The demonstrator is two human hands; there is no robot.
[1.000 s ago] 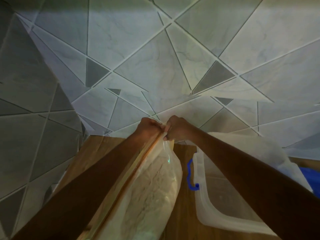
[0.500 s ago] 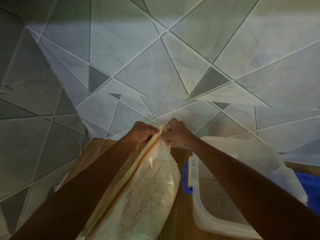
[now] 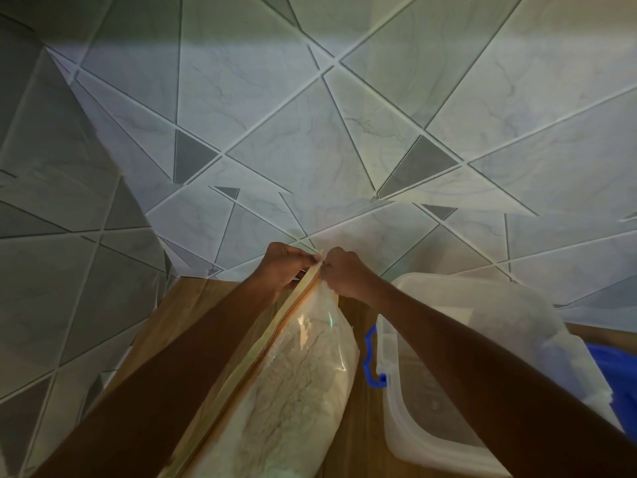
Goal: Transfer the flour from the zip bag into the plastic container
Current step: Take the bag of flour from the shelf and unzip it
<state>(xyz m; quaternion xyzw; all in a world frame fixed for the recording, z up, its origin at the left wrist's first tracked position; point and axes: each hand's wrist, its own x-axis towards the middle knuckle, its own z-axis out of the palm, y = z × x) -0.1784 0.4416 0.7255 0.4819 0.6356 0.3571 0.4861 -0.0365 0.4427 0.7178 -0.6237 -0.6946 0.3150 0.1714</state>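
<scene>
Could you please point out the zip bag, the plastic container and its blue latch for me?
zip bag [image 3: 293, 391]: head view, on the clear side over the flour.
plastic container [image 3: 393, 439]: head view, on its near left wall.
blue latch [image 3: 370, 357]: head view, on the handle's middle, at the container's left end.

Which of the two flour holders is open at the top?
The plastic container, lidless with a blue latch. The zip bag, pinched at its far end by both hands, looks zipped shut.

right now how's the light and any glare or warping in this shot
Head view: dim overall, with a brighter band across the upper tiled wall; both forearms sit in deep shadow. Small glare streaks show on the zip bag just below the left hand and right hand. Wide-angle warping bends the tile lines near the edges.
</scene>
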